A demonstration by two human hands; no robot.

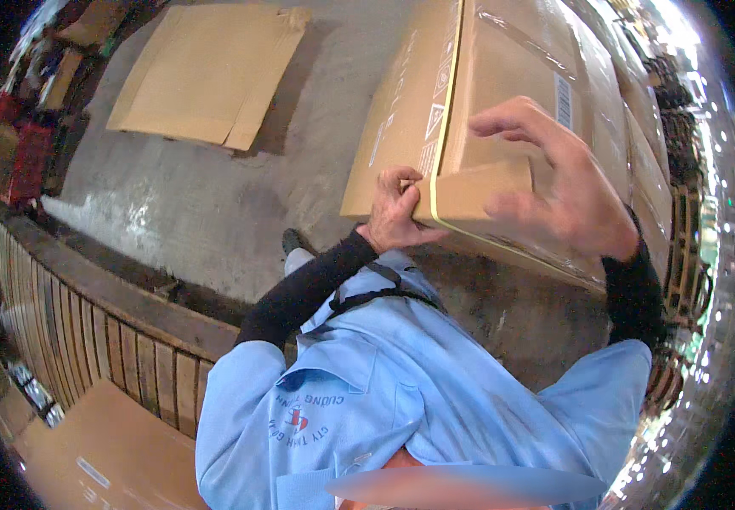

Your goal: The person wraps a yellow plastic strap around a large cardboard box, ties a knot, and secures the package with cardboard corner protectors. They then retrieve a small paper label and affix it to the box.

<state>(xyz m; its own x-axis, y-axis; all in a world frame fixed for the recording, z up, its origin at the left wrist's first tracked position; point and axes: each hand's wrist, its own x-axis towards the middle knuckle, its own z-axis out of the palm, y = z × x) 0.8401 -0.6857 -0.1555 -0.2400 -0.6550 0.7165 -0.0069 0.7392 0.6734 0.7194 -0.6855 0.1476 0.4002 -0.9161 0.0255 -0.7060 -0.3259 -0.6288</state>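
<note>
The large carton stands toward the floor's far right, its far end cut off and its underside hidden. At its near left corner the left hand pinches a folded cardboard piece beside the yellow strap; its gripping fingertips are partly hidden. The right hand, motion-blurred, is spread above that near edge, thumb and fingers apart; whether it touches cannot be told. A pale label carries print too small to read; boxed pictograms and faint lettering run along the strap's left. The blue shirt bears a printed emblem.
</note>
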